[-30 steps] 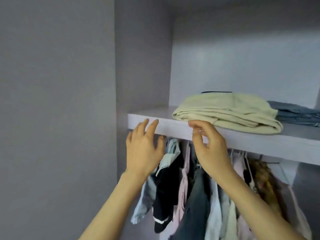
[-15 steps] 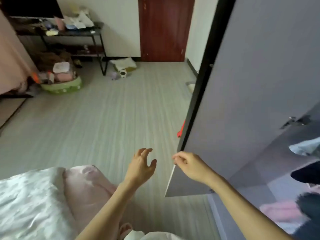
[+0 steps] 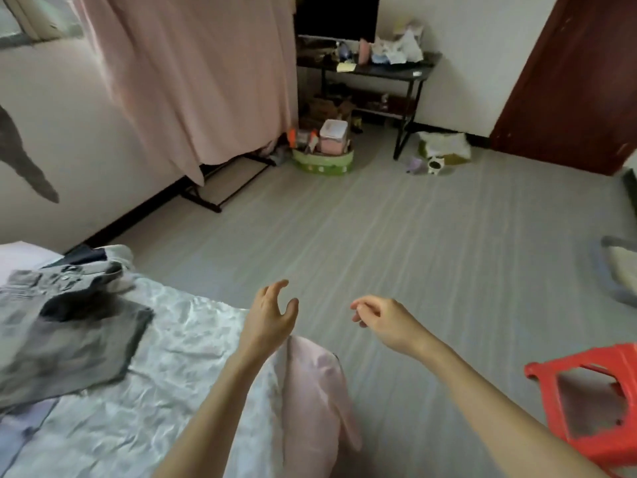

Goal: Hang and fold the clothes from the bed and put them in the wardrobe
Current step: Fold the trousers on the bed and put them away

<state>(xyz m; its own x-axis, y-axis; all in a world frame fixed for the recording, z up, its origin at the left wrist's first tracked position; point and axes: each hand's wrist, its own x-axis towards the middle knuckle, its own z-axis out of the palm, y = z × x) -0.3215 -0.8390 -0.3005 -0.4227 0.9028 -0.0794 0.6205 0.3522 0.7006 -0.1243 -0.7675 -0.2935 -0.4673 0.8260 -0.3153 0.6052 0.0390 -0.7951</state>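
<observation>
The bed with a crumpled white sheet fills the lower left. On it lies a grey garment spread flat, with grey jeans and other dark and white clothes bunched behind it. My left hand hovers over the bed's corner, fingers loosely curled, holding nothing. My right hand hangs over the floor, fingers loosely curled and empty. The wardrobe is out of view.
A pink sheet drapes off the bed corner. A red plastic stool stands at the lower right. Across the grey floor are a green basket, a black desk, a pink curtain and a dark red door.
The view has swung left from the wardrobe shelf and its door to the bed and room. Both hands have come off the folded clothes and stay empty.
</observation>
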